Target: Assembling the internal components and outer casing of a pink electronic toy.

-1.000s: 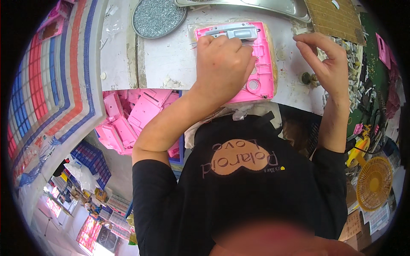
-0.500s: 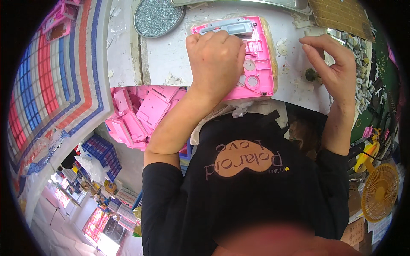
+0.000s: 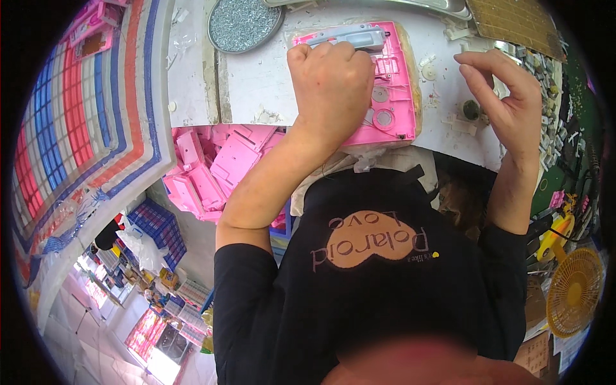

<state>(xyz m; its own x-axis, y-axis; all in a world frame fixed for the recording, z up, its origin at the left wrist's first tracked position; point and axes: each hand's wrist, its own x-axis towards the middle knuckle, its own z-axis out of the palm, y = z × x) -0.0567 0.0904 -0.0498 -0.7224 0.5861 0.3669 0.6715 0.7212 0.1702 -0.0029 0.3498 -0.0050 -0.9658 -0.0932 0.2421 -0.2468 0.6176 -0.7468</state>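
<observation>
workshop, small-parts assembly kind. you work at white bench (image 3: 253, 83), scuffed and littered with scraps (image 3: 268, 117). before you: pink plastic casing (image 3: 399, 93). to your left: round tray (image 3: 239, 51) full of small silvery metal pieces (image 3: 246, 24); below bench edge, heap of pink parts (image 3: 237, 159). to your right: dense spread of loose bits (image 3: 552, 122), yellow fan (image 3: 574, 292). farther off, lower left: blue crate (image 3: 155, 226).

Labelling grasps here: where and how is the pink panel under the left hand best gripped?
Probably by its right edge, coming in from the right. The pink panel lies flat, and that straight edge is uncovered, so a thumb-and-finger pinch should suit. The left hand hides much of its left part; the grey piece runs along its far end.
</observation>
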